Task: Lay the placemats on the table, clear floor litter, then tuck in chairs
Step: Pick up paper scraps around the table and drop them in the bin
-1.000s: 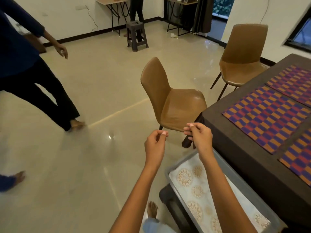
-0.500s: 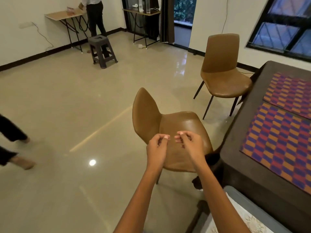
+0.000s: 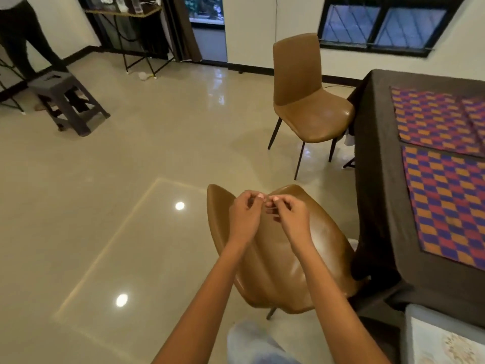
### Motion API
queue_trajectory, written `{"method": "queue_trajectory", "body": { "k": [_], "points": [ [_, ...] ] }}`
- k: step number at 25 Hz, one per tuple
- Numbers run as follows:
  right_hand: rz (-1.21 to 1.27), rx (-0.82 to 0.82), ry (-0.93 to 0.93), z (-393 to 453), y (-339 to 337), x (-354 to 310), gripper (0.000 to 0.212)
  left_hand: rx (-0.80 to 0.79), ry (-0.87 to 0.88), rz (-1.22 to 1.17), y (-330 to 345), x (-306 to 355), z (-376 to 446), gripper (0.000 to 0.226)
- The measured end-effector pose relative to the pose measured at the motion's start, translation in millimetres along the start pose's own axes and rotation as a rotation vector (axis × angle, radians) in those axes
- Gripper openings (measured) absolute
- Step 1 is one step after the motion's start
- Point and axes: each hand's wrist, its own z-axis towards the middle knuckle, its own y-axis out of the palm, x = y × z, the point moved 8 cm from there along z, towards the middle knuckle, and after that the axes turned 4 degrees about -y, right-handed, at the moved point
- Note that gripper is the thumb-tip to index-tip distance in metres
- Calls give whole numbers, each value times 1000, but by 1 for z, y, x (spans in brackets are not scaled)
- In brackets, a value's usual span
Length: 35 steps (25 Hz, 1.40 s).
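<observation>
both hands meet at frame centre above the near chair (image 3: 286,261): the left hand (image 3: 245,215) and right hand (image 3: 290,218) have fingers curled, fingertips almost touching, seemingly pinching something thin between them, too small to make out. a second chair (image 3: 307,101) stands at upper centre, pulled out beside the table (image 3: 380,179). two checked placemats (image 3: 446,203) lie on the table at right. a stool (image 3: 67,101) sits at upper left.

Near chair (image 3: 286,248) beside table (image 3: 380,179), second chair (image 3: 307,101) beyond (open floor (image 3: 105,179) left)
</observation>
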Motion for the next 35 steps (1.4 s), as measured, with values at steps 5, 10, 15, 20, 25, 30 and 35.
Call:
{"method": "queue_trajectory", "body": {
  "k": [5, 10, 15, 20, 25, 30, 35],
  "points": [
    [40, 192, 39, 71, 21, 2, 21, -164, 16, 80, 9, 9, 102, 17],
    [41, 380, 107, 104, 36, 4, 20, -303, 0, 92, 13, 16, 172, 16],
    [30, 525, 169, 125, 61, 11, 19, -461, -45, 126, 20, 11, 234, 16],
    [51, 723, 177, 170, 95, -5, 18, -628, -8, 151, 6, 30, 302, 15],
    [85, 806, 190, 222, 135, -16, 18, -668, 4, 151, -20, 42, 376, 19],
    [89, 866, 155, 284, 131, -25, 18, -739, 15, 173, 8, 54, 433, 17],
    [110, 970, 169, 353, 93, -13, 17, -858, 48, 234, 87, 70, 481, 16]
  ]
}}
